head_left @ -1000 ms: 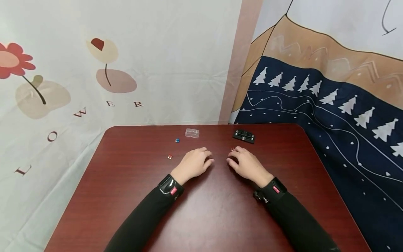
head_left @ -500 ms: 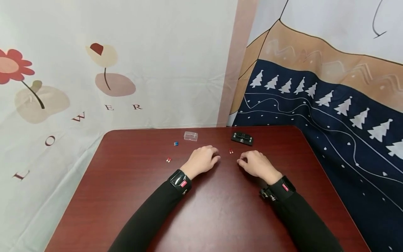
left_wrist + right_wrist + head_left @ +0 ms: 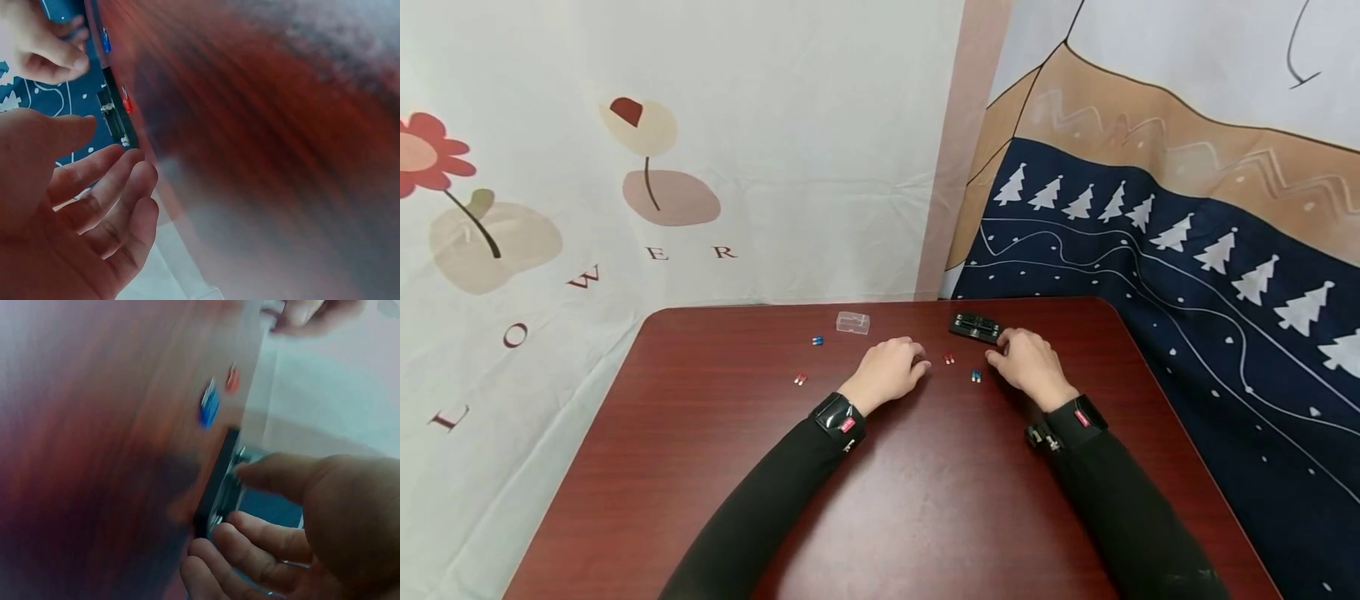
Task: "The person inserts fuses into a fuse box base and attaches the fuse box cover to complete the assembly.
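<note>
1. Lying just past the fingertips of the right hand [image 3: 1032,364], one flat black rectangular holder [image 3: 974,327] carries silvery fittings [image 3: 125,141]; contact I cannot tell.
2. One clear plastic box [image 3: 853,323] sits beyond the left hand [image 3: 886,372]; its contents are too small to tell.
3. Two red: a small two-pronged red piece [image 3: 801,379] left of the left hand, a second red piece [image 3: 949,359] between the hands.
4. Two blue: a matching blue piece [image 3: 817,341] left of the left hand, a second blue piece [image 3: 976,376] beside the right thumb.
5. Hands apart, each thumb parted from loosely bent fingers.
</note>
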Available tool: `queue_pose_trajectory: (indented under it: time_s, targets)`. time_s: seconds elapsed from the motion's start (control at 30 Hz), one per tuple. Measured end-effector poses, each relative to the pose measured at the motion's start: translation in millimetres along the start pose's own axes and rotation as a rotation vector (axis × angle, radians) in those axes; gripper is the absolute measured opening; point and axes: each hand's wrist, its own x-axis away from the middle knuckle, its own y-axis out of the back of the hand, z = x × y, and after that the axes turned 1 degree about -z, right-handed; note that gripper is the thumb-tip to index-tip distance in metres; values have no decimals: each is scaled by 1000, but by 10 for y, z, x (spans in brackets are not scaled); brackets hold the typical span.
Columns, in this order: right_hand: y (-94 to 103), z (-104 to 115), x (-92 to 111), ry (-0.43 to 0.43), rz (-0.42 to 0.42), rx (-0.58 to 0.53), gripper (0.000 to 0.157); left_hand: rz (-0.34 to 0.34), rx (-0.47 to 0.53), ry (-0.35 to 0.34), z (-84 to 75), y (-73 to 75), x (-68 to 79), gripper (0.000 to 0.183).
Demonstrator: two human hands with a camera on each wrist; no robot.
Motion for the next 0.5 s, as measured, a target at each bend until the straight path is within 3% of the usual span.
queue_pose_trajectory:
  time_s: [0.1,0.2,0.5]
  targets:
    - [0,-59,-140,-10,31,-9,62,-1,10,0,29,-4,47,31]
    - [-22,-95,-257,-1,70,-1,73,-7,23,5,51,-5,117,32]
    - [-25,-148,-487,23,99,6,71,-7,46,33,107,14,260,32]
